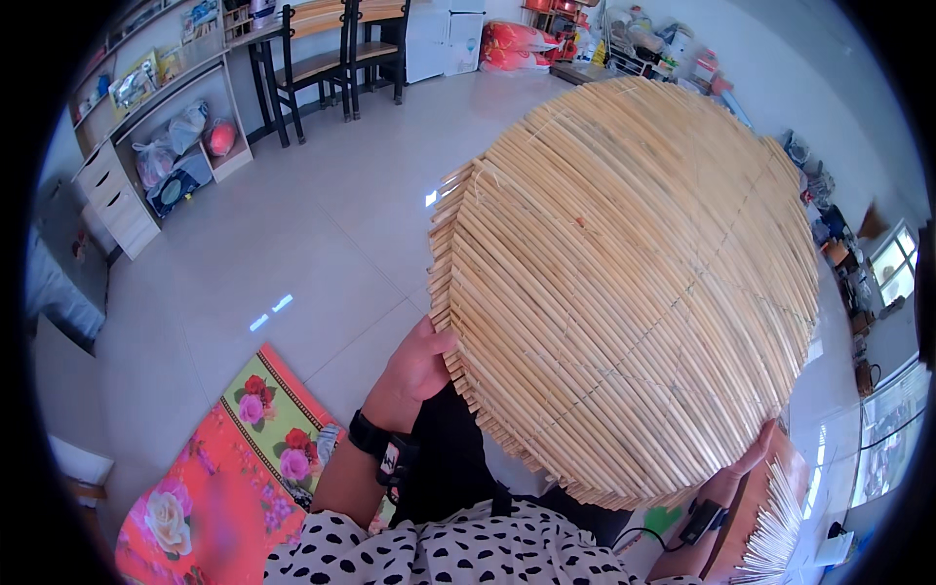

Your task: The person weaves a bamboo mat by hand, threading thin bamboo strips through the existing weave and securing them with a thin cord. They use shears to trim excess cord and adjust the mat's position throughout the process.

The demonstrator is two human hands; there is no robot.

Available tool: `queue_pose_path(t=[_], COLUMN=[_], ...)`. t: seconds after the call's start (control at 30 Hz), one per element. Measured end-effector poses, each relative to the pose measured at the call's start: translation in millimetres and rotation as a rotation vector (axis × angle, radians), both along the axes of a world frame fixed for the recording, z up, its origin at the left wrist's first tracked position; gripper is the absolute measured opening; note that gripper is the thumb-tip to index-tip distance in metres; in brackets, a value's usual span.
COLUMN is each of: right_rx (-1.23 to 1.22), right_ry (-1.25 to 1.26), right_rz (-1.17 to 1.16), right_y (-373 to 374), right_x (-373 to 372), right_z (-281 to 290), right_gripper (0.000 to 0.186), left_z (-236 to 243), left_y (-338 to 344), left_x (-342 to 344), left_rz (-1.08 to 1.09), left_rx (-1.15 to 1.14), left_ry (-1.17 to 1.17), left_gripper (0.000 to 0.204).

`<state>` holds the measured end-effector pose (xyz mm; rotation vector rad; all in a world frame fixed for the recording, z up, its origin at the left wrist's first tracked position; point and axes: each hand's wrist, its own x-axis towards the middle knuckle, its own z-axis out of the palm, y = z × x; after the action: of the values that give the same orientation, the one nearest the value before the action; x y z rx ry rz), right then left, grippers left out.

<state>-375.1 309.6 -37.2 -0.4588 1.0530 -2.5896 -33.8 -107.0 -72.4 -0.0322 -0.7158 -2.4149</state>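
A large round mat of pale straw stalks point(624, 283) fills the middle and right of the head view, held up and tilted toward me. My left hand point(419, 366) grips its lower left rim, thumb on the stalk ends. My right hand point(746, 463) holds the lower right rim, its fingers mostly hidden behind the mat. Each wrist carries a black band with a small device.
A flowered red and green cloth point(229, 458) lies at lower left. A bundle of loose pale stalks point(775, 531) sits at lower right. Shelves and drawers point(122, 190) line the left wall, dark chairs point(322, 58) stand at the back, and clutter point(848, 263) runs along the right wall.
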Motion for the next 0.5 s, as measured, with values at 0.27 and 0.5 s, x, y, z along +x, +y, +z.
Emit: queue_pose_path(t=[0.27,0.5], right_rx=[-0.018,0.272], right_ry=[0.057,0.092], right_rz=[0.147,0.16], right_y=[-25,-27], right_x=[-16,-86], right_z=[5,10], right_gripper=[0.056,0.051], left_z=[-8,-7], left_y=[12,57], left_x=[28,40], left_rz=[0.143,0.218], left_rx=[-0.087,-0.084], left_ry=[-0.194,-0.243], left_gripper=[0.071,0.068])
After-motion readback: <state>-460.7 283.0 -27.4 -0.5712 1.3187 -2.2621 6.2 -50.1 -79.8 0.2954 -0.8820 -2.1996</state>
